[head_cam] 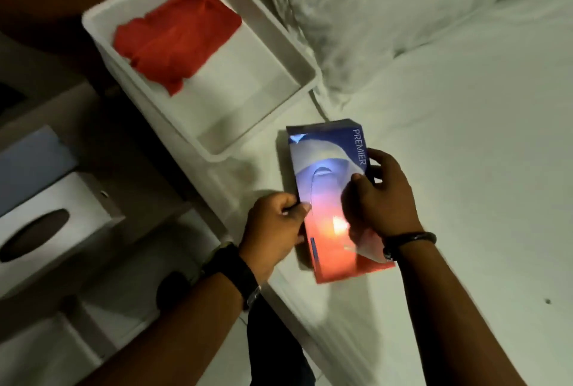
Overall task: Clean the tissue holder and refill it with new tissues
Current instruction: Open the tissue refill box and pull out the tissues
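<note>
A: Where are my fingers right now?

B: Your right hand (379,191) has its thumb pressed on the top face of the box (333,196), fingers wrapped over its far long edge. Your left hand (274,222) pinches the near long edge, thumb on top. Both are closed on the box, which lies flat on the bed (465,168), just short of the tray (297,58) with the red cloth (176,35).

A: How do I open it well?

B: I'd judge the perforated oval is your target. Brace with the left and work the right thumb along the tear line, slowly, so the tissues beneath aren't torn. Blur hides whether the flap is already lifted.

A: And my arms?

B: Both forearms reach forward over the bed's edge, wrists bent down to the box. The holder (46,224) waits well left of the box.
</note>
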`<state>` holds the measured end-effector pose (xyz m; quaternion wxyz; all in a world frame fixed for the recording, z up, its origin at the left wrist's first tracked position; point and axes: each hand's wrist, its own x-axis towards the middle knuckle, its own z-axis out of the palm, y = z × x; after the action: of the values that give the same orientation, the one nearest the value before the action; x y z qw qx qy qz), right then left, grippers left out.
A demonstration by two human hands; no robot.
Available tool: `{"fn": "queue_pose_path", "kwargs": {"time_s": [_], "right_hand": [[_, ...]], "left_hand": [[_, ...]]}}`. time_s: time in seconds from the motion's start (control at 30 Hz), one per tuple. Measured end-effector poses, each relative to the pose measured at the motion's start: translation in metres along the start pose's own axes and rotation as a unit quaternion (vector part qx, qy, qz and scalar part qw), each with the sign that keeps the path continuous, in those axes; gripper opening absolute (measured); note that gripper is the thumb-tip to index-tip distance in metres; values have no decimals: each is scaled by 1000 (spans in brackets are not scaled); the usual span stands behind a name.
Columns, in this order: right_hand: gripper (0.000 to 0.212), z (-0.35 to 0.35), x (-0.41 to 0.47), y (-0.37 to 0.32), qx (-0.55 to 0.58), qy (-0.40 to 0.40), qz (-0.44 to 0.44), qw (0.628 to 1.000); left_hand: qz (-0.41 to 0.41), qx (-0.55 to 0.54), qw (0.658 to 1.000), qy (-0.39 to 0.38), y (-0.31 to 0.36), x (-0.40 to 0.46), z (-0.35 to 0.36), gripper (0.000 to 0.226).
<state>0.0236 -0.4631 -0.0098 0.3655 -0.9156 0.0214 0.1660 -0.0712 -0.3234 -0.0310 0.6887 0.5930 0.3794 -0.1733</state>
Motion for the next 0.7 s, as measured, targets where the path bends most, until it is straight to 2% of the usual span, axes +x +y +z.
{"fn": "queue_pose_path", "kwargs": {"time_s": [0.07,0.13,0.2,0.3,0.37,0.43,0.53,0.63,0.7], "right_hand": [[42,-9,8,12,-16,-40,2,999],[43,-17,20,18,-23,-77,6,997],[40,-22,32,18,-17,-102,5,995],[35,-23,53,13,-19,-84,-17,996],[36,-15,70,2,-25,-57,-36,997],[38,-4,87,-8,-71,-47,-57,995],[39,10,99,-12,-66,-34,-19,997],[33,17,101,-9,-15,-35,31,999],[31,16,100,-10,2,-51,34,998]], "left_hand": [[-48,-26,998,-28,-8,-5,21,27],[-72,-51,995,-34,-11,-3,32,17],[-64,-92,993,23,-7,6,31,11],[-25,-140,983,120,8,26,23,51],[20,-114,985,127,19,39,19,67],[56,-40,991,114,29,51,20,71],[79,42,990,114,37,57,21,65],[84,40,988,123,34,57,18,58],[93,23,987,127,32,57,16,50]]}}
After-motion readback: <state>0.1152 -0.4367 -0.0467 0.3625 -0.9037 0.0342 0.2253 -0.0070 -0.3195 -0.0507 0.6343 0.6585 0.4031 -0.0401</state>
